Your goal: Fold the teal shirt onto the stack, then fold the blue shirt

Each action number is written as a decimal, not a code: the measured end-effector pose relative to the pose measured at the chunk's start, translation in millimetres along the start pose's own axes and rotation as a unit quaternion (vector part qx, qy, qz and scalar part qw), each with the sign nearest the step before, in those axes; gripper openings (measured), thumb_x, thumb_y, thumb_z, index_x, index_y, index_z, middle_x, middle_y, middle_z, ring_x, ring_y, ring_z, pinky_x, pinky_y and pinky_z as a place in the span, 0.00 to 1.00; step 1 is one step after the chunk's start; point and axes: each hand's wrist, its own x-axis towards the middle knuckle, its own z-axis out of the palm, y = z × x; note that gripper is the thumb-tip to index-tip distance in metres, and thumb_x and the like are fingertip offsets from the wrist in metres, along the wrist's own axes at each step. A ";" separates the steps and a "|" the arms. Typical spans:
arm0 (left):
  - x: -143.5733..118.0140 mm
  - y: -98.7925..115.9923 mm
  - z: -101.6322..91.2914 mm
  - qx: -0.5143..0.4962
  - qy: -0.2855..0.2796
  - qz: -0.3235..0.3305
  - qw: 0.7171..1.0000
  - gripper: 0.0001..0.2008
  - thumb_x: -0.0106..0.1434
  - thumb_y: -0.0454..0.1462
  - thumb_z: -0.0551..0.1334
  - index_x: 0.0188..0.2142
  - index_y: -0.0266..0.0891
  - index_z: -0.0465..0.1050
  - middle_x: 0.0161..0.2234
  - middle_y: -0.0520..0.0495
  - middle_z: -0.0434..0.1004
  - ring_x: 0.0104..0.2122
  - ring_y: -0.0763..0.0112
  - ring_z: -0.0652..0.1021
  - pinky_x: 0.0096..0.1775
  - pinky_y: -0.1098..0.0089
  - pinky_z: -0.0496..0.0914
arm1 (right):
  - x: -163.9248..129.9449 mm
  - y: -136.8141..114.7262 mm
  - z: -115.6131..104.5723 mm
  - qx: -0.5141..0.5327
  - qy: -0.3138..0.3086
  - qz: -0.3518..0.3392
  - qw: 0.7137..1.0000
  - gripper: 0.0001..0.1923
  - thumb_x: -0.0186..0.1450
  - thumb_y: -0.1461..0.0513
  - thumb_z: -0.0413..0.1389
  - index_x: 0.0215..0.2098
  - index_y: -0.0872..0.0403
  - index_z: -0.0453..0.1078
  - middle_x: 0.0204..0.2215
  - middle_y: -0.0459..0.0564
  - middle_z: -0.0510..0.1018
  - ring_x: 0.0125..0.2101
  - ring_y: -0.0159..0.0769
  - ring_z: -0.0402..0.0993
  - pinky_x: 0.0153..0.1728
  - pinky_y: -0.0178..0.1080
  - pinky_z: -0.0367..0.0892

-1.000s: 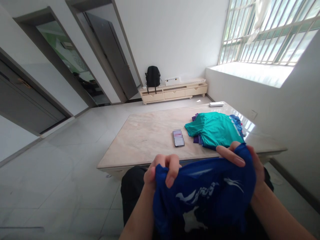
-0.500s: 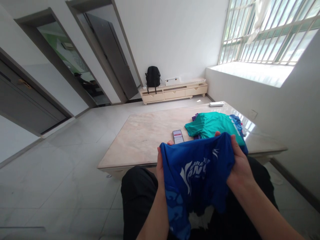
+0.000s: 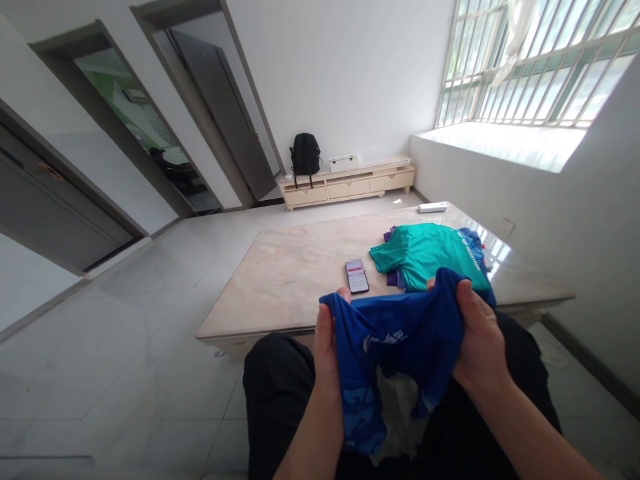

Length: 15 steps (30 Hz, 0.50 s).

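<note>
A blue shirt [image 3: 400, 320] with white lettering hangs stretched between my two hands, above my lap. My left hand [image 3: 327, 347] grips its left upper edge, thumb towards me and fingers behind the cloth. At the right upper edge my right hand [image 3: 480, 337] pinches the fabric the same way. The cloth sags in folds that hide part of the print, and a lighter blue pattern shows low on its left side. Just beyond it, a teal shirt [image 3: 425, 250] tops a pile of clothes on the low table [image 3: 270, 280]. A phone [image 3: 357, 277] with a lit screen lies left of the pile.
A white oblong object [image 3: 433, 208] lies at the table's far edge. Past the table, a black backpack [image 3: 305, 157] and a white box [image 3: 343, 162] rest on a low cabinet [image 3: 350, 188]. A person [image 3: 163, 160] shows through the left doorway. My knees flank the shirt.
The blue shirt has bunched up: its middle and lower edge are higher and less lettering shows. My left hand has shifted slightly down; both hands keep their hold.
</note>
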 end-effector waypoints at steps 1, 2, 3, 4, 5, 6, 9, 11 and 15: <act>-0.3 -0.2 1.1 -0.005 -0.004 -0.009 1.000 0.24 0.59 0.52 0.71 0.47 0.39 0.76 0.33 0.48 0.79 0.35 0.62 0.82 0.43 0.63 0.79 | 1.3 0.5 0.0 0.003 0.006 0.003 1.000 0.19 0.58 0.46 0.68 0.37 0.51 0.81 0.27 0.45 0.82 0.24 0.35 0.80 0.32 0.38 0.80; -0.4 -0.4 1.9 -0.012 -0.011 -0.020 1.000 0.24 0.59 0.52 0.71 0.47 0.40 0.76 0.32 0.49 0.79 0.35 0.62 0.82 0.43 0.63 0.78 | 2.4 1.1 -0.1 0.005 0.011 0.009 1.000 0.19 0.59 0.46 0.68 0.38 0.51 0.81 0.26 0.45 0.82 0.23 0.34 0.79 0.32 0.37 0.80; -0.4 -0.4 2.4 -0.019 -0.019 -0.028 0.999 0.23 0.59 0.52 0.71 0.47 0.40 0.76 0.32 0.49 0.79 0.35 0.63 0.82 0.43 0.63 0.78 | 3.3 1.5 -0.3 0.006 0.014 0.017 1.000 0.18 0.60 0.46 0.68 0.38 0.51 0.81 0.26 0.45 0.82 0.22 0.34 0.78 0.31 0.37 0.80; -0.2 -0.1 2.5 -0.022 -0.026 -0.033 0.999 0.23 0.59 0.53 0.71 0.46 0.41 0.76 0.32 0.49 0.79 0.35 0.62 0.82 0.44 0.63 0.78 | 4.0 1.6 -0.9 0.003 0.014 0.028 1.000 0.18 0.60 0.47 0.68 0.39 0.51 0.81 0.26 0.45 0.82 0.23 0.34 0.78 0.30 0.36 0.79; 0.2 0.9 2.0 -0.022 -0.037 -0.035 0.998 0.23 0.59 0.53 0.70 0.46 0.41 0.76 0.33 0.49 0.79 0.36 0.62 0.82 0.44 0.63 0.78 | 4.9 1.2 -2.1 -0.002 0.008 0.039 0.999 0.18 0.60 0.47 0.68 0.40 0.51 0.81 0.27 0.46 0.82 0.23 0.35 0.79 0.29 0.36 0.79; 0.8 2.8 0.8 -0.018 -0.052 -0.035 0.998 0.23 0.60 0.53 0.70 0.46 0.42 0.76 0.35 0.48 0.80 0.37 0.61 0.82 0.44 0.62 0.77 | 6.1 0.1 -4.1 -0.010 -0.004 0.051 0.999 0.19 0.59 0.48 0.68 0.41 0.51 0.81 0.28 0.47 0.83 0.25 0.36 0.80 0.30 0.36 0.79; 4.4 15.7 -6.6 0.040 -0.095 -0.011 0.995 0.21 0.61 0.51 0.69 0.47 0.42 0.76 0.44 0.45 0.80 0.43 0.59 0.81 0.46 0.63 0.76 | 13.8 -7.3 -16.8 -0.047 -0.062 0.065 0.995 0.21 0.60 0.49 0.68 0.47 0.51 0.80 0.34 0.49 0.84 0.29 0.36 0.81 0.32 0.35 0.79; 8.0 30.3 -13.1 0.117 -0.119 0.046 0.985 0.14 0.61 0.46 0.69 0.40 0.39 0.78 0.53 0.44 0.77 0.45 0.61 0.80 0.46 0.65 0.75 | 23.0 -14.5 -30.9 -0.094 -0.100 0.039 0.990 0.21 0.61 0.50 0.66 0.49 0.50 0.80 0.41 0.49 0.84 0.32 0.35 0.80 0.32 0.33 0.77; 13.0 61.8 -20.5 0.319 -0.165 0.154 0.921 0.10 0.61 0.37 0.67 0.26 0.35 0.73 0.57 0.42 0.75 0.48 0.60 0.77 0.48 0.68 0.72 | 39.4 -27.4 -58.9 -0.271 -0.112 -0.128 0.947 0.14 0.64 0.50 0.64 0.42 0.48 0.81 0.37 0.47 0.83 0.33 0.36 0.77 0.31 0.32 0.73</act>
